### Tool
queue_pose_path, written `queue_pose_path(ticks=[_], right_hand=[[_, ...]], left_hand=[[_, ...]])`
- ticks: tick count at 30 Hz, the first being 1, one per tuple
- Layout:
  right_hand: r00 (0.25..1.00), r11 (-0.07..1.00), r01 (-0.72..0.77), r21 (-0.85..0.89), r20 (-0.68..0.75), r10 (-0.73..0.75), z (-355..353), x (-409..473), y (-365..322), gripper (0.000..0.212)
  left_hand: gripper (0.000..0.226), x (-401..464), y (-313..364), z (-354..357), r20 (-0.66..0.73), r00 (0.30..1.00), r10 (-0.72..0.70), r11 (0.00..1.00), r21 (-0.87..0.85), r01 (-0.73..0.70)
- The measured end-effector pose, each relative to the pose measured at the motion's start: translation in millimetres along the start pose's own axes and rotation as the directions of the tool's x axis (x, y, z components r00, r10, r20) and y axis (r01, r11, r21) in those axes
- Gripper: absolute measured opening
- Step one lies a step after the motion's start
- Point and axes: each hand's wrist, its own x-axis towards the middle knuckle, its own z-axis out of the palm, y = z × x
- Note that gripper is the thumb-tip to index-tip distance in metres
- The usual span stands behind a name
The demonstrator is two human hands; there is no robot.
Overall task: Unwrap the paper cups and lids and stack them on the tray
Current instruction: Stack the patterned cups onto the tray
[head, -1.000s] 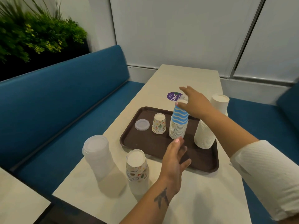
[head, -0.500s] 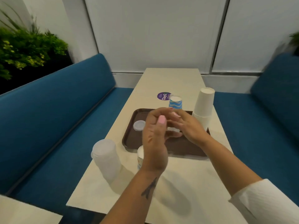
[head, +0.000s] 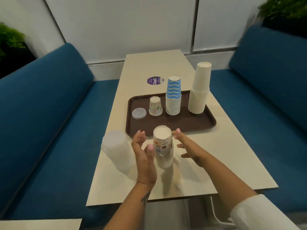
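Left to right: a wrapped stack of clear lids (head: pixel 118 151) stands on the counter (head: pixel 216 156), just left of the left hand (head: pixel 144 154); next a wrapped stack of printed cups (head: pixel 163 147), upside down, between the two hands and just in front of the brown tray (head: pixel 191 126). The left hand is upright, palm toward the stack, fingers loosely curved and gripping nothing, thumb close by the wrap; whether it touches cannot be told. The right hand (head: pixel 186 146) reaches in from the opposite side, fingers spread and relaxed, holding nothing, just apart from the stack. On the tray, left to right: a single lid (head: pixel 139 113), a lone printed cup (head: pixel 155 106), a blue-striped stack (head: pixel 173 97), a white stack (head: pixel 199 90). Step in hand, as judged: taking up the printed stack for unwrapping. The next move calls for both hands to close on the stack and find a loose edge of the film
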Motion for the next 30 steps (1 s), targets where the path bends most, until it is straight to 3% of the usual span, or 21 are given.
queue_pose_path(ticks=[3,5,10,14,20,23,27,30], right_hand=[[0.999,0.998,-0.05,0.032,0.02,0.049,7,1,5,0.075],[0.996,0.996,-0.079,0.028,0.036,0.078,10,2,6,0.083],[0.988,0.99,-0.137,0.036,0.076,0.134,17,7,4,0.08],[0.984,0.987,-0.164,0.003,0.072,0.163,17,4,-4,0.076],[0.975,0.985,-0.173,0.015,0.144,0.17,9,3,-29,0.092],[0.972,0.988,-0.156,0.015,0.181,0.151,1,0,-47,0.073],[0.969,0.985,-0.135,-0.109,0.192,0.154,-7,1,-65,0.076],[0.976,0.971,-0.102,-0.215,0.168,0.14,-14,5,-75,0.08]], left_hand=[[0.111,-2,-36,-8,0.194,0.952,-0.235,0.963,0.18,0.201],[0.119,0,-50,-10,0.239,0.92,-0.31,0.923,0.308,0.231],[0.1,15,-58,-2,0.33,0.887,-0.324,0.911,0.361,0.198],[0.082,18,-57,-7,0.306,0.891,-0.334,0.903,0.374,0.21],[0.081,26,-45,-12,0.315,0.899,-0.304,0.945,0.218,0.244],[0.08,30,-32,-9,0.322,0.906,-0.274,0.961,0.133,0.243],[0.069,33,-16,-4,0.308,0.913,-0.268,0.964,0.084,0.254],[0.075,38,-10,1,0.296,0.91,-0.29,0.956,0.056,0.287]])
